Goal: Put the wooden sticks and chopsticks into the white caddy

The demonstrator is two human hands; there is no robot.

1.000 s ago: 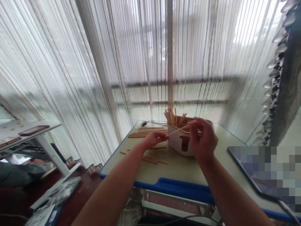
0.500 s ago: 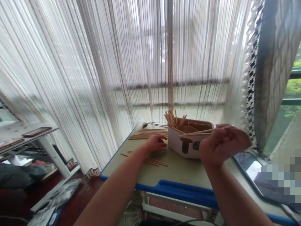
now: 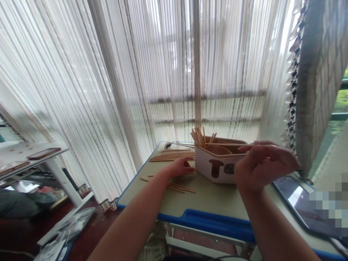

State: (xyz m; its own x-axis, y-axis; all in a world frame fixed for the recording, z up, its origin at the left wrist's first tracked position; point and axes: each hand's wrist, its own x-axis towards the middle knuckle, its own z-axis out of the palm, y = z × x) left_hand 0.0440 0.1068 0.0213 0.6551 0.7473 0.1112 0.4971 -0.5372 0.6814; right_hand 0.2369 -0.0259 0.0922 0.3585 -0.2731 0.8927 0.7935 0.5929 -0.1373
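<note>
The box [image 3: 202, 163] stood on the table [image 3: 214, 201], and the right hand [image 3: 265, 165] was raised just off its right end. Its thumb and fingers were pressed together on a thin stick [image 3: 227, 144], pinching it near the right-hand end; the bent wrist and knuckles hid the exact contact. The stick ran nearly level leftward over the mouth of the box, its far tip close to the upright bunch. Being so light, it probably needed only that end grip, which left most of its length free of the fingers.

The left hand [image 3: 179, 166] rested low, just left of the box, thumb and fingers curved apart with nothing visible between them. A loose stick lay at its fingertips; whether they touched it could not be told.

Inside the box, at its left end, a bunch of sticks [image 3: 199, 137] stood upright and fanned out, seemingly propped by the wall and the curved divider. Left of the box lay a row of sticks [image 3: 170, 157], roughly side by side, which likely kept them from crossing. More sticks [image 3: 181, 187] lay nearer the person, left of the box's front. A ladle [image 3: 168, 145] lay behind the row, its handle running toward the box. A tablet [image 3: 301, 206] lay to the box's right.
</note>
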